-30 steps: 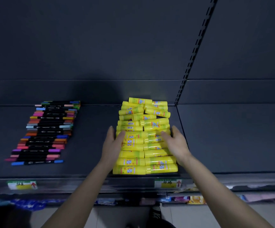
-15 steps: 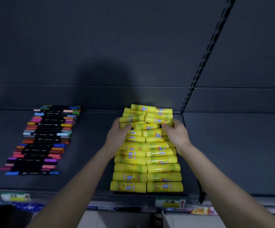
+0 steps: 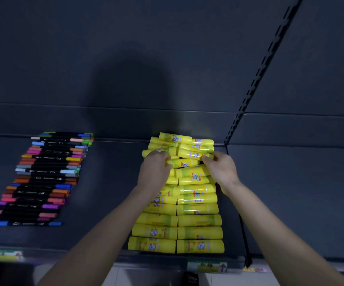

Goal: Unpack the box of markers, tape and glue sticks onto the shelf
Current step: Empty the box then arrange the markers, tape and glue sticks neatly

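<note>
Both arms reach up from the bottom of the frame to the centre. The left hand (image 3: 154, 171) has its fingers curled in, gripping the left end of a slanted glue stick (image 3: 184, 162) that lies across the top of the pile. The right hand (image 3: 222, 170) meets it from the other side, fingers bent, pinching the right end of that same stick. How much of the neighbouring tubes each hand also catches, I can't tell; the fingers bunch tight there.

Below the hands, the yellow glue sticks (image 3: 198, 220) sit in two neat columns, lying crosswise and running down to the front edge of the shelf (image 3: 109, 203) at centre bottom. Above the hands, near the back of the shelf, the tubes get messy, tilted and overlapping.

Over on the left of the frame, the markers (image 3: 43, 178) lie well apart from the glue, side by side in a long row, black barrels with coloured caps at either end.

On the shelf's front lip there's a price label (image 3: 207, 266) under the glue, and a blurred one (image 3: 2, 254) at lower left. A slotted black upright (image 3: 259, 75) runs diagonally through the upper right.
</note>
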{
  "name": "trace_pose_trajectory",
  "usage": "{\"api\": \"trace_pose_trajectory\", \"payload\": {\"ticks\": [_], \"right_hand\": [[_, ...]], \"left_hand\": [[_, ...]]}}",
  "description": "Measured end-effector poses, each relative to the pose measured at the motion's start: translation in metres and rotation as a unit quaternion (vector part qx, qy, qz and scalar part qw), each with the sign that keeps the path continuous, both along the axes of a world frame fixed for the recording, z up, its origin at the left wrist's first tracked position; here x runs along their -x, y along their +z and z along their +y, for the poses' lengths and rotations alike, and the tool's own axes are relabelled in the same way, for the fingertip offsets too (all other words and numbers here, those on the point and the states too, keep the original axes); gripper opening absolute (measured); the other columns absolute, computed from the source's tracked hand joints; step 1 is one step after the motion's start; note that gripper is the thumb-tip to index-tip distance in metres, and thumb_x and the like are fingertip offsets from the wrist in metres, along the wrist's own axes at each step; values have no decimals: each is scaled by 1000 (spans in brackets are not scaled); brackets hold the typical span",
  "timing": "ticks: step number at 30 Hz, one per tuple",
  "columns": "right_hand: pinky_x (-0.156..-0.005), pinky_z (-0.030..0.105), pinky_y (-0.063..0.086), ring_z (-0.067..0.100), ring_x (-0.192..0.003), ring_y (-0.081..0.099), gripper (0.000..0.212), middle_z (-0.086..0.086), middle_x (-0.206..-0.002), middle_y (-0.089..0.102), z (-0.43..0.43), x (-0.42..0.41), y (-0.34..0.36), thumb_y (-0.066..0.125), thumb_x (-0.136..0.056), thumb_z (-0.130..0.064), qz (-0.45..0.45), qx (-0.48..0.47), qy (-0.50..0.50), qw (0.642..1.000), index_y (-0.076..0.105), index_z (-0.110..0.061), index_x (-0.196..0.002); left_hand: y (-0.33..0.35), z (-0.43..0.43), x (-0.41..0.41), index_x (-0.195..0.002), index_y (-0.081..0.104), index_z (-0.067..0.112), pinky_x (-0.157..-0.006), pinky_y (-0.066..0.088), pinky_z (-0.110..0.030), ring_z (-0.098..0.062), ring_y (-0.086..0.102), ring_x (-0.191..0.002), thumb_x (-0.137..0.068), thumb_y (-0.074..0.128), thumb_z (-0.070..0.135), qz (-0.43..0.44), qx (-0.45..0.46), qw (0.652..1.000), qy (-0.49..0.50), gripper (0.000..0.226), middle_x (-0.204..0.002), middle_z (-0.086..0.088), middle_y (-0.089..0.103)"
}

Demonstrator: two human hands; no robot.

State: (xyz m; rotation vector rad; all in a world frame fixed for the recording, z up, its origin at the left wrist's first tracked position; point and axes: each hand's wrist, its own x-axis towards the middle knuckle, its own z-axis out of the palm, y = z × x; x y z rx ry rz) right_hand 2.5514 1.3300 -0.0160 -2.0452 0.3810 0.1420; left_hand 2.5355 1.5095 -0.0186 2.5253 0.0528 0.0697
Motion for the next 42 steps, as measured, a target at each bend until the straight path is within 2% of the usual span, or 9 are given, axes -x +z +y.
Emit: {"api": "trace_pose_trajectory", "payload": {"ticks": [7, 13, 15, 18, 21, 29, 33, 40, 42], "right_hand": [[-80, 43, 52, 30, -88, 65, 14, 11, -92, 69, -12, 1, -4, 58, -90, -21, 14, -5, -2, 1000, 65, -8, -90], [-84, 43, 53, 27, -90, 65, 12, 8, -94, 68, -17, -7, -6, 63, -89, -21, 10, -28, -20, 999, 64, -10, -92], [-87, 42, 53, 26, -90, 66, 11, 9, -96, 69, -21, -8, -7, 66, -87, -15, 21, -85, -41, 995, 64, -7, -96], [-80, 36, 56, 23, -80, 66, 4, 12, -91, 68, -26, -8, -4, 61, -89, -3, 38, -225, -73, 971, 61, -4, -93], [-74, 27, 52, 17, -78, 63, 6, 7, -85, 66, -29, -10, -1, 58, -91, -3, 55, -299, -93, 948, 60, -8, -89], [-70, 26, 48, 15, -69, 54, 12, 5, -80, 59, -44, -17, 7, 56, -92, -2, 34, -464, -206, 861, 58, -10, -83], [-73, 24, 49, 14, -73, 57, 14, 4, -80, 60, -35, -19, 6, 54, -91, 4, 16, -445, -189, 875, 58, -7, -84], [-84, 32, 50, 17, -85, 59, 7, 4, -89, 66, -13, -27, -8, 61, -90, -6, 0, -234, -181, 955, 64, -12, -86], [-87, 31, 48, 17, -92, 59, 10, 2, -96, 66, -12, -31, -12, 62, -90, -11, -7, -182, -170, 968, 66, -11, -99]], "left_hand": [[-5, -18, -10, -110, 65, 5, -82, 50, -34, -23, 62, -96, -88, 54, 1, 4, 25, 998, -48, 24, -102, -11, 68], [-3, -22, -9, -107, 63, 8, -68, 48, -32, -22, 63, -82, -95, 46, 12, -18, 3, 998, -60, 20, -91, -8, 68], [0, -21, -6, -106, 60, 9, -75, 48, -33, -20, 59, -90, -92, 57, 26, -34, 8, 997, -71, 22, -98, -4, 63], [-1, -19, -4, -114, 57, 14, -86, 40, -27, -14, 47, -104, -81, 68, 42, 21, -27, 986, -163, 45, -110, 2, 52], [-3, -19, -5, -123, 57, 14, -95, 35, -29, -18, 42, -115, -83, 67, 38, 62, -69, 969, -227, 48, -117, -2, 52], [8, -2, -15, -125, 57, 11, -97, 33, -28, -22, 42, -120, -90, 61, 25, 4, -61, 983, -173, 39, -122, -6, 53], [9, 14, -23, -125, 59, 12, -97, 38, -32, -23, 45, -116, -88, 64, 23, -28, -50, 991, -122, 39, -120, -6, 55], [0, 13, -38, -125, 60, 16, -101, 36, -38, -25, 42, -117, -84, 68, 27, -34, -84, 991, -99, 43, -124, -5, 56], [-3, 15, -40, -129, 55, 14, -104, 34, -38, -26, 39, -122, -81, 71, 32, -47, -59, 996, -45, 53, -128, -8, 51]]}}
